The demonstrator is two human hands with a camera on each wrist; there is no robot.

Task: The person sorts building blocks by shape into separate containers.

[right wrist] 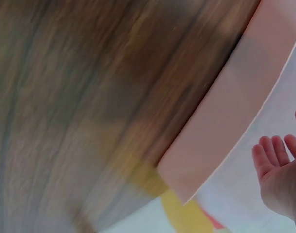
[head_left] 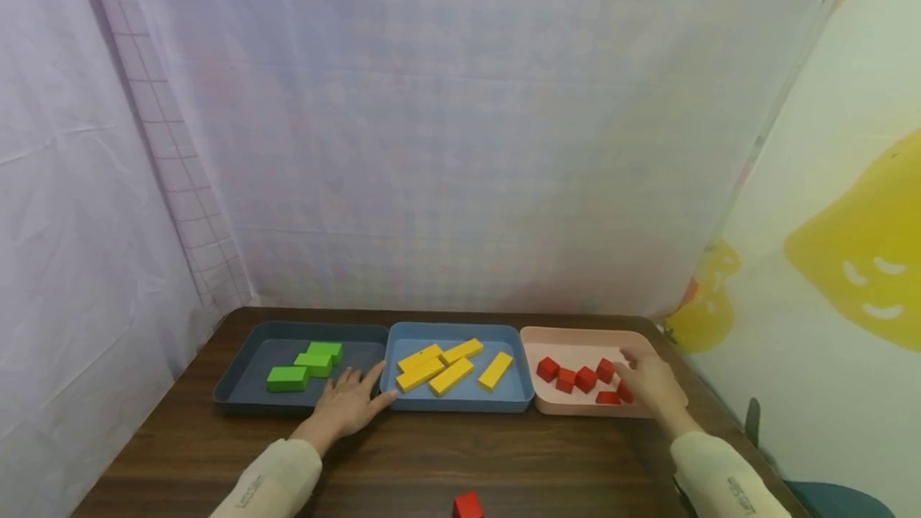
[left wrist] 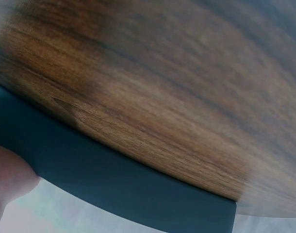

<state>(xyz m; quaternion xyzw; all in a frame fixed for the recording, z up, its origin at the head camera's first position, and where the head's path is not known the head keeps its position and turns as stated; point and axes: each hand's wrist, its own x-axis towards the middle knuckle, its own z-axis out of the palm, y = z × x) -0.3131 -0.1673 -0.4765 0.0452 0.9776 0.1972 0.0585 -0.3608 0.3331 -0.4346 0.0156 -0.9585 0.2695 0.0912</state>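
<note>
Three trays lying in row on desk (head_left: 432,462): dark tray (head_left: 237,386) with green blocks (head_left: 305,366), blue tray (head_left: 460,404) with yellow blocks (head_left: 453,366), pink tray (head_left: 576,340) with red cubes (head_left: 576,378). Lone red cube (head_left: 468,506) sitting on desk, well behind both hands.

Left hand (head_left: 348,404) resting flat across dark tray's near rim, fingers spread, holding nothing; green blocks just left of fingertips.

Right hand (head_left: 651,386) reaching into pink tray, fingers relaxed, hovering among cubes; grip on any cube: cannot tell.

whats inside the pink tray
The pink tray holds small red cubes, about six showing. The right hand reaches in over its right side and covers that part, so more cubes may lie hidden there.
</note>
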